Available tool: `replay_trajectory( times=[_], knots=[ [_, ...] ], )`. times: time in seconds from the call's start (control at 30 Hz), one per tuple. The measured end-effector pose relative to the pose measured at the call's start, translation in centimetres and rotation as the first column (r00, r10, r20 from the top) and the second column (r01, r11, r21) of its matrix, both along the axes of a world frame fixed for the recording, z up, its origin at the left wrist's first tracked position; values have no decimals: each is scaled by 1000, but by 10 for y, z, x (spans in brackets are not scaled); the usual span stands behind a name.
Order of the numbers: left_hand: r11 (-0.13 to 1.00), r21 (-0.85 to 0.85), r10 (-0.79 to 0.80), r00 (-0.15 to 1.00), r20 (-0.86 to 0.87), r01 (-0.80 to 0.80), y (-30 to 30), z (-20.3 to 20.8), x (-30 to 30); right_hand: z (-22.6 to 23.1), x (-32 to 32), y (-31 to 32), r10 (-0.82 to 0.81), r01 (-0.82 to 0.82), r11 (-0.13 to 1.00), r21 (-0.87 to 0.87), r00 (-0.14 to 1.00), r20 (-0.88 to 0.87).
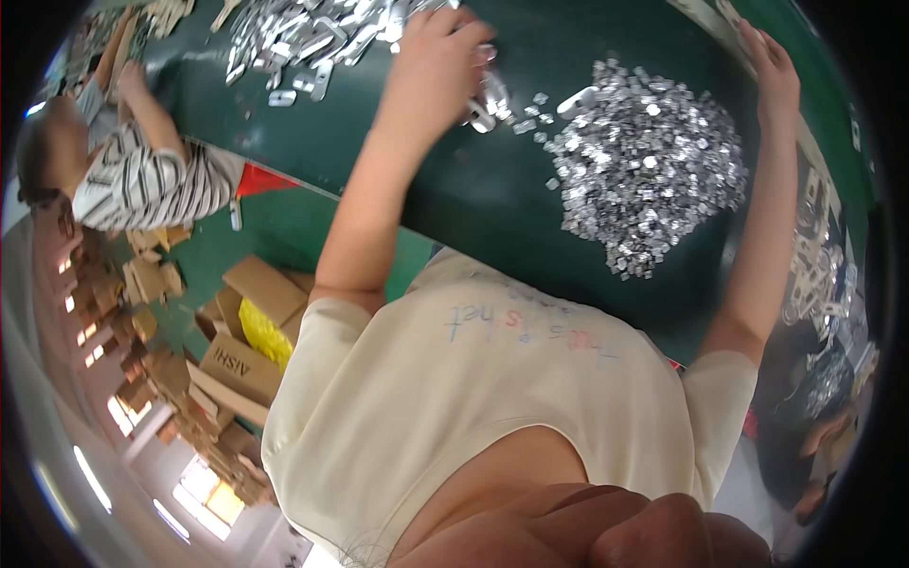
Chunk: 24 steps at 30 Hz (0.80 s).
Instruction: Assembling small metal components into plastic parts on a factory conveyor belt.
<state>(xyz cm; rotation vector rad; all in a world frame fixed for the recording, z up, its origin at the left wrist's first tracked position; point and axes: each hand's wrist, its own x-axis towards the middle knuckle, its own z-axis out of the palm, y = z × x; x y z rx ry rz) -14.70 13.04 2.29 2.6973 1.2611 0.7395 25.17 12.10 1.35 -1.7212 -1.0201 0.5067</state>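
Note:
My left hand (437,76) is over the dark green tabletop (312,133), its fingers curled down around shiny silver metal pieces (492,95). The fingertips are partly hidden, so how many pieces it holds is unclear. Just beyond and to its left lies a loose heap of flat, elongated silver metal parts (312,38). On the right a big pile of tiny square silver pieces (649,166) is spread out, with one longer silver part (577,102) at its upper left edge. My right hand (775,71) reaches past this pile to the table's far right side, fingers stretched out beside a pale strip (705,19).
At the left a co-worker in a striped shirt (156,180) sits at the table. Open cardboard boxes (241,364), one with a yellow bag (265,331), stand on the floor. More metal parts (819,256) lie on the right beyond my right arm.

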Motion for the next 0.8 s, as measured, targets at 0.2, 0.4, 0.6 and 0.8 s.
replay_trajectory(
  times=[0.2,0.4,0.6,0.8],
  knots=[
    [979,-203,12,1000,-11,-14,3,0,-9,38,-43,-68,376,-237,867,-437,888,266],
    [930,-364,191,918,349,-55,-10,17,19,30,-109,-124,451,-305,887,-346,733,510],
    [585,-689,280,690,667,428,-56,36,57,40,-111,-133,321,-194,936,-294,812,487],
    [390,-706,383,593,708,591,-78,59,71,60,-123,-144,292,-324,942,-89,920,-262]
  ],
)
